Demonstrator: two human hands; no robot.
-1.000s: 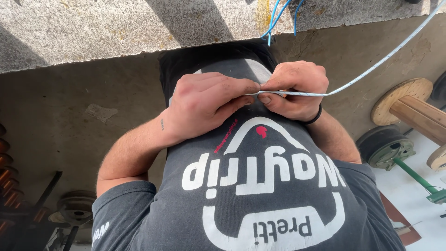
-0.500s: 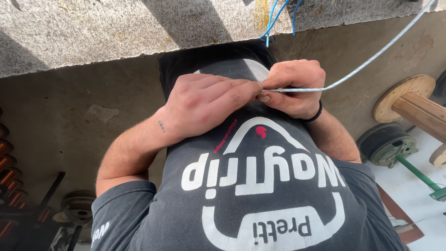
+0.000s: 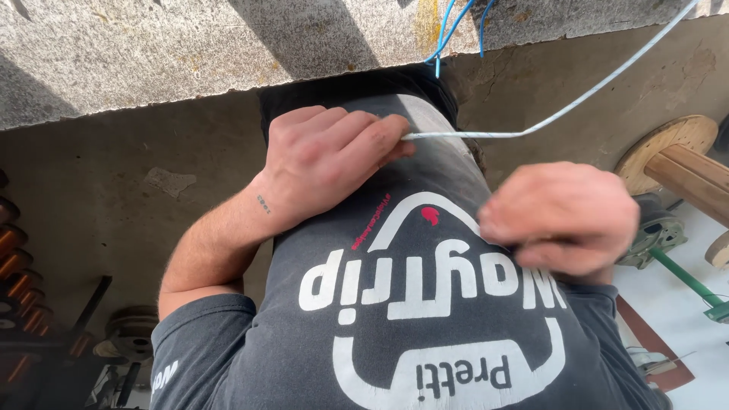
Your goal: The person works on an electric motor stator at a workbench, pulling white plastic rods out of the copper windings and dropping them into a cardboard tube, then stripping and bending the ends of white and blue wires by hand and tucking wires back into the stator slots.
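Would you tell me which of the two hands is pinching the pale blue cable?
The left hand: its fingers grip the pale blue cable, while the right hand is off it.

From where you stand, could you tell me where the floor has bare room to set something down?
The concrete floor lies bare between the stone slab and the left hand. The upper right is crossed by the pale wire. It is crowded by the wooden spool at right and the copper coils lower left.

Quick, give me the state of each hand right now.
Left hand: closed, pinching the end of the pale blue cable.
Right hand: off the cable, fingers curled, blurred; cannot tell whether it holds anything.
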